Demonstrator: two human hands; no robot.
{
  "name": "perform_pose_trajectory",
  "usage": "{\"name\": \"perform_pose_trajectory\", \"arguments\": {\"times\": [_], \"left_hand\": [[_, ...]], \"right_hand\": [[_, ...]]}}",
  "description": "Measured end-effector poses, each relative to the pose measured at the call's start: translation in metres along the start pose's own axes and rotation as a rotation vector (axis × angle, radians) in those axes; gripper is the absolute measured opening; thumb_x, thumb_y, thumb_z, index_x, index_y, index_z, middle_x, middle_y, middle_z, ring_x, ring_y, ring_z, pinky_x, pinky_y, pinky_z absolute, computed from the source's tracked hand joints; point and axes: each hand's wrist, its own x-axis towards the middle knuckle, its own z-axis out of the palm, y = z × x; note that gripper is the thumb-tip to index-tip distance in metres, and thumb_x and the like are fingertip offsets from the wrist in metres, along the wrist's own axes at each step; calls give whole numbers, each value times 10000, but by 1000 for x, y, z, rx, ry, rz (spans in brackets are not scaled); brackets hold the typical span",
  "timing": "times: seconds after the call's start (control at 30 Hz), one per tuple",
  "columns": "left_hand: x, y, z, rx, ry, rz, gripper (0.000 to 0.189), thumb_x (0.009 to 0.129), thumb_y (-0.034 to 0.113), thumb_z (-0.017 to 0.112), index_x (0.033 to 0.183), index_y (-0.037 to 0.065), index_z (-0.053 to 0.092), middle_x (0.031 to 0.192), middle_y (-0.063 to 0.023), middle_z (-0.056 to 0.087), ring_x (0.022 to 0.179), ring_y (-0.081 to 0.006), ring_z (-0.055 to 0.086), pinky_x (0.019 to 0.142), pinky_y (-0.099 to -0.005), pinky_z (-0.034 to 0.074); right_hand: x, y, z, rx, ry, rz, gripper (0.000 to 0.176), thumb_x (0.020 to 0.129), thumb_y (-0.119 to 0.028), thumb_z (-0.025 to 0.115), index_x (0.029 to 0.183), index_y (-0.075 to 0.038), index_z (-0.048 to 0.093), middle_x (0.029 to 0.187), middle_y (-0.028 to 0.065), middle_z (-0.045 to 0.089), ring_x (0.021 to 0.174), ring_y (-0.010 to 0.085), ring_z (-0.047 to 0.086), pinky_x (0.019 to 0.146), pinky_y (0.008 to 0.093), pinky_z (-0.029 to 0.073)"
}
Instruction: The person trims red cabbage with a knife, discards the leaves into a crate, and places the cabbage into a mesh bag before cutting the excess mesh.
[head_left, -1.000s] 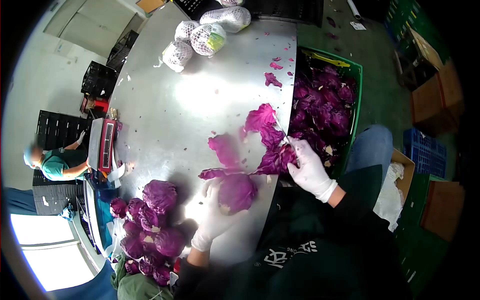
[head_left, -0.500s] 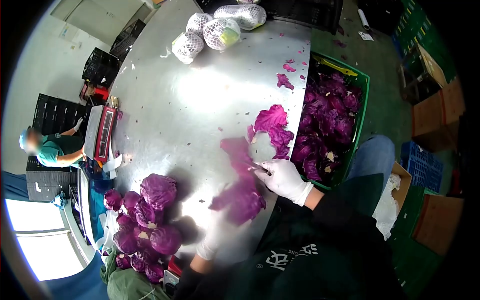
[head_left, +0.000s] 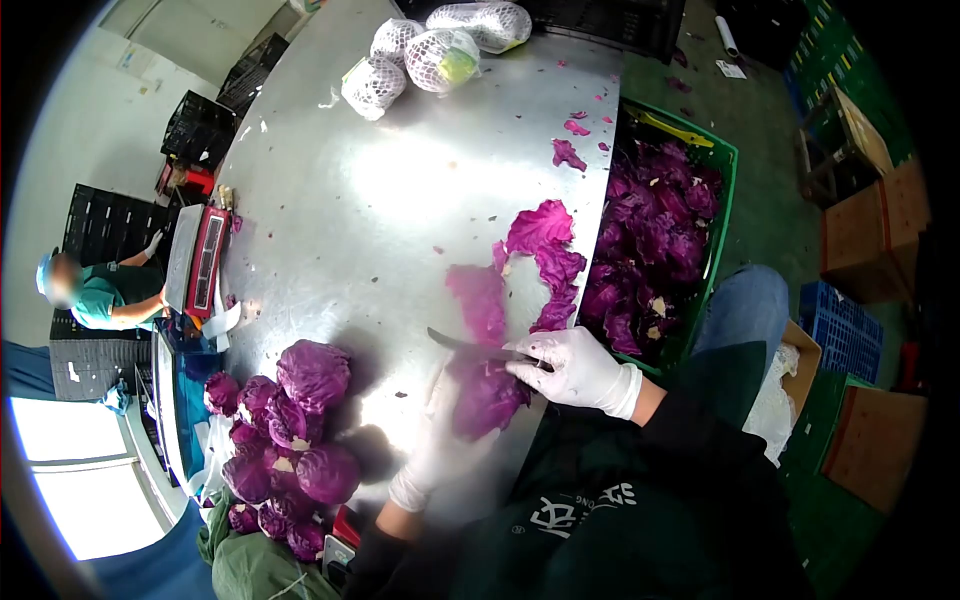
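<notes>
In a white glove, my right hand [head_left: 578,372] grips a knife [head_left: 465,345], its curved blade reaching left over a purple cabbage [head_left: 488,402]. My left hand [head_left: 440,445], also gloved and somewhat blurred, holds that cabbage from its left side near the table's front edge. A loose purple leaf [head_left: 480,300] lies just beyond the blade. More torn leaves [head_left: 545,240] rest along the table's right edge. To the left of my left hand, a pile of whole purple cabbages [head_left: 315,375] stands on the table.
Beside the metal table [head_left: 330,200] on the right is a green crate [head_left: 733,200] full of purple leaves. Net-wrapped heads [head_left: 443,60] sit at the far end. A red scale [head_left: 208,262] stands at the left edge, where a co-worker [head_left: 105,290] is. Cardboard boxes [head_left: 872,235] stand farther right.
The knife has come over the cabbage with its blade now pointing left. My left hand has moved up along the cabbage's side. Loose leaves and the cabbage pile stay put.
</notes>
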Motion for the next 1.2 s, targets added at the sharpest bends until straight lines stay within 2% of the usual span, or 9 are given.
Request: {"name": "perform_pose_trajectory", "arguments": {"times": [0.13,0.23,0.4,0.53,0.57,0.7,0.8,0.93,1.2], "left_hand": [[-1,4,-2,150,-17,12,961,687,120,831,1473,-56,307,1455,-265,425,1383,-423,390,1147,-485,303],[-16,-6,5,140,6,-30,973,690,147,841,1472,-66,304,1466,-280,405,1404,-428,361,1165,-484,275],[-9,7,6,152,49,-11,798,703,123,810,1399,2,437,1405,-243,457,1314,-446,429,1100,-502,354],[-17,-1,5,271,-94,24,957,647,101,800,1485,17,345,1525,-275,332,1425,-492,288,1165,-533,270],[-22,-3,7,295,-106,57,953,646,103,802,1483,25,353,1526,-275,330,1429,-493,280,1166,-538,267],[-25,-15,10,78,88,8,945,641,73,819,1474,57,373,1512,-268,356,1424,-466,307,1154,-531,296],[-38,-28,12,-341,155,-224,947,685,-1,794,1498,-14,307,1500,-218,394,1390,-336,400,1143,-453,342],[-34,-23,20,-592,191,-318,914,713,32,816,1481,-40,326,1463,-174,455,1326,-264,479,1116,-421,385],[-13,-6,23,-905,108,-461,960,674,-40,814,1491,0,312,1460,-153,455,1332,-271,475,1117,-430,398]], "right_hand": [[1,27,9,-455,-54,71,263,862,-138,645,1106,-75,719,785,125,692,638,292,661,530,354,530],[1,18,14,-214,72,203,287,874,-193,667,1124,-57,707,757,142,677,626,291,660,545,338,534],[12,-30,5,-16,-220,301,746,798,-734,606,1188,-99,632,1090,187,637,1004,346,654,846,431,534],[10,4,19,197,141,480,624,912,-547,609,606,-5,643,492,141,563,509,335,628,558,386,530],[6,28,33,82,249,361,556,918,-473,629,601,-16,627,560,177,598,534,339,635,557,403,522],[16,28,6,-76,360,380,359,915,-365,628,921,-12,690,677,204,641,634,364,659,590,440,533],[23,43,-34,523,571,694,298,898,-314,737,1011,-47,667,767,14,651,611,88,581,537,271,471],[16,48,-74,314,736,480,577,847,-119,769,1341,-21,486,1008,53,646,700,53,553,636,198,481],[-18,-43,-16,-84,-104,140,753,799,-470,771,1367,-67,486,1199,123,531,958,284,641,804,343,552]]}}
